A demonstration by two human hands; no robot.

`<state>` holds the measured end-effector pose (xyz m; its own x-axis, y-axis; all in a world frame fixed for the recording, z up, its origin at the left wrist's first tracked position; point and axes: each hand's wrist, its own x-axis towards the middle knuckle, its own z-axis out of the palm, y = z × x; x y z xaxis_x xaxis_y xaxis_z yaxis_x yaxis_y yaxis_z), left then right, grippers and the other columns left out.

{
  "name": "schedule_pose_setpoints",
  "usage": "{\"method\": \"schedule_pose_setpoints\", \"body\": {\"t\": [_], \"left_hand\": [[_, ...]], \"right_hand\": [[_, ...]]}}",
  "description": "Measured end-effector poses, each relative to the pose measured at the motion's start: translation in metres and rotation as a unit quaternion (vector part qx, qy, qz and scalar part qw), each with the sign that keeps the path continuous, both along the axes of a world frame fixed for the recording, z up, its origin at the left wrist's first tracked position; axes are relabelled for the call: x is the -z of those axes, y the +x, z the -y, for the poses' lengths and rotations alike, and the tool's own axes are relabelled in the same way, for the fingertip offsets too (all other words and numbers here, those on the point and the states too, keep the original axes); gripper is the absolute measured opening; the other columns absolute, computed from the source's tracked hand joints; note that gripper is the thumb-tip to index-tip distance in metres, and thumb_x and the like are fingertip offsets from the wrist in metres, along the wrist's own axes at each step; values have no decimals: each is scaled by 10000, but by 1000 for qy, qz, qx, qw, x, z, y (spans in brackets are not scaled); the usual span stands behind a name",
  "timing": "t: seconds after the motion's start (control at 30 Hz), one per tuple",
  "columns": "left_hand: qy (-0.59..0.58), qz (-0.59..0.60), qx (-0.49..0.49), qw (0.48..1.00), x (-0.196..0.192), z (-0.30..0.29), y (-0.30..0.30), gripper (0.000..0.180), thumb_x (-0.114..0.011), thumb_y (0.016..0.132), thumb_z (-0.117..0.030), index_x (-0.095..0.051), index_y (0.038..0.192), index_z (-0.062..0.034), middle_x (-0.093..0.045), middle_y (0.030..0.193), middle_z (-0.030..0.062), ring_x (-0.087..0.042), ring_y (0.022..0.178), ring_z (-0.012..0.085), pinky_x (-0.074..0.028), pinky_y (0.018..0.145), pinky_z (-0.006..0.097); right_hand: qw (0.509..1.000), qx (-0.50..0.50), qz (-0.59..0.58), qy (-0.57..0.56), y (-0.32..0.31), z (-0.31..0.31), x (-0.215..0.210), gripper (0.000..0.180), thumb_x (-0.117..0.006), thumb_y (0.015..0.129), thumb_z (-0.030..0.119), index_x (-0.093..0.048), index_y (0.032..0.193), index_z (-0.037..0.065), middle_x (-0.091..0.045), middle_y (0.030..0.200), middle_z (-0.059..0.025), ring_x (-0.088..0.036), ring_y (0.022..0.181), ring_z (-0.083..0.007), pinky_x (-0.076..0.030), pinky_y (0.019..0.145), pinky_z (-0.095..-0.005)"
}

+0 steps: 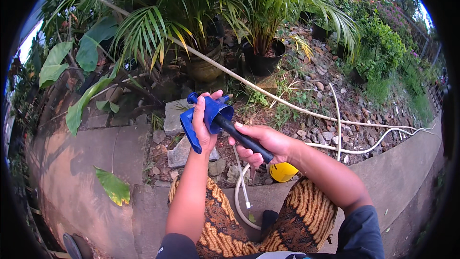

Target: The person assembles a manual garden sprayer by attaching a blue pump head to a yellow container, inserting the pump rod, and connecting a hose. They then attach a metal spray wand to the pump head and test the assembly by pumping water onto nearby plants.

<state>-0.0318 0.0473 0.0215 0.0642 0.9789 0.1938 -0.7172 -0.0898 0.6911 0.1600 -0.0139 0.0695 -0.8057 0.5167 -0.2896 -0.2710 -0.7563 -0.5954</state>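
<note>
A blue plastic sprayer pump head (213,115) with a long black tube (244,139) is held up in front of me. My left hand (203,124) grips the blue head from the left, fingers wrapped over its top. My right hand (266,144) closes around the black tube just below the head. A yellow sprayer bottle (282,171) lies on the ground under my right wrist, partly hidden. A thin white tube (242,184) hangs down from the pump toward the kerb.
A white garden hose (306,112) runs across the stony bed and loops near my knees. Potted palms (261,57) stand behind. A concrete kerb (393,172) curves around the bed, with a fallen green leaf (114,186) at left. My patterned trousers (302,216) fill the bottom.
</note>
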Motion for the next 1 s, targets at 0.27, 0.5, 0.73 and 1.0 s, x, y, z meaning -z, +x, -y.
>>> {"method": "schedule_pose_setpoints", "body": {"t": [0.27, 0.5, 0.73, 1.0], "left_hand": [[19, 4, -54, 998, -12, 5, -10, 174, -612, 1006, -197, -547, 1106, -70, -641, 1083, 109, -590, 1237, 265, -570, 986, 493], [-16, -101, -184, 978, -6, -1, -8, 238, -698, 961, -176, -543, 1116, -82, -670, 1093, 105, -642, 1120, 207, -521, 976, 358], [-36, -98, -206, 973, 1, -5, -15, 325, -722, 945, -181, -536, 1180, -55, -681, 1176, 151, -652, 1081, 207, -556, 931, 376], [20, -72, -226, 971, -4, -1, -15, 641, -693, 983, -208, -271, 1452, -96, -640, 1269, 217, -616, 1179, 281, -489, 1041, 434]], "right_hand": [[953, -3, 225, 202, -16, 2, -4, 443, -431, 1088, 495, -502, 985, 71, -404, 663, 46, -404, 519, -85, -404, 475, -285], [512, 74, 587, 623, -28, 3, 7, 436, -498, 1058, 432, -513, 1056, -4, -644, 661, -149, -667, 574, -339, -533, 527, -451], [801, 69, 439, 402, -27, -3, 17, 553, -455, 1060, 508, -554, 1079, -35, -654, 701, -205, -665, 608, -354, -540, 601, -473], [618, 110, 509, 589, -17, -3, 2, 436, -622, 989, 425, -645, 1048, -6, -668, 694, -211, -681, 664, -395, -546, 659, -500]]}}
